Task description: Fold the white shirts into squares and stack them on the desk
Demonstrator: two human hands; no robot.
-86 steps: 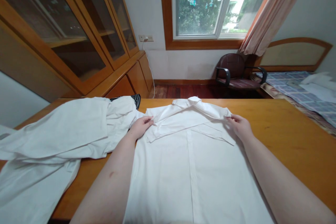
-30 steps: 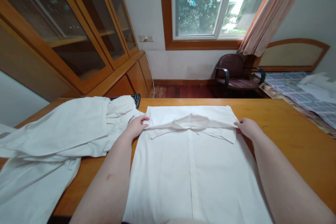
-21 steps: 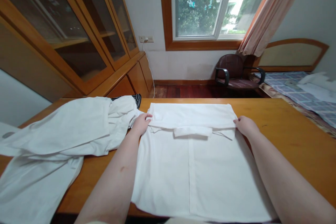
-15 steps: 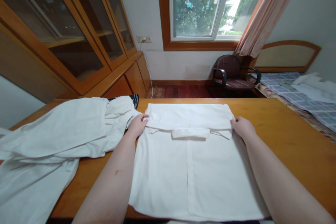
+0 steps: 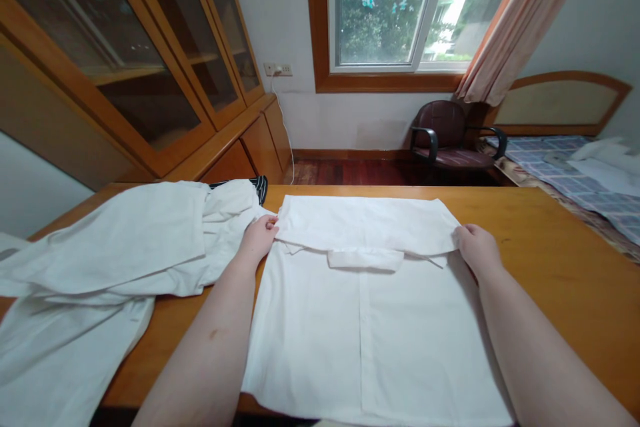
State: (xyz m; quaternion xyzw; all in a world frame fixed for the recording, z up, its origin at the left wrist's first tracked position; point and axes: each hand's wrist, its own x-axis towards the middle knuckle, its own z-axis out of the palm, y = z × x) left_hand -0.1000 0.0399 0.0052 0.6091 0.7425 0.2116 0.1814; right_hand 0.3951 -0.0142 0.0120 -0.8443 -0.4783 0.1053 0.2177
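A white shirt (image 5: 315,333) lies spread on the wooden table (image 5: 555,267), its front placket running down the middle. The far part is folded over toward me as a wide band, and the collar (image 5: 365,260) shows just below the band's edge. My left hand (image 5: 259,237) pinches the band's left end between thumb and fingers. At the right end, my right hand (image 5: 477,248) grips the other corner of the fold, fingers closed on the cloth. Some fingertips are hidden by the hands and fabric.
More white garments (image 5: 125,240) are heaped on the table at the left, with a dark striped cloth (image 5: 262,188) behind them. Beyond the table stand a glass-fronted cabinet (image 5: 200,140), a brown armchair (image 5: 445,137) and a bed (image 5: 575,153) with plaid bedding.
My hands have moved slightly apart, the right one outward to the right, drawing the folded band wider and tauter. The view has shifted slightly.
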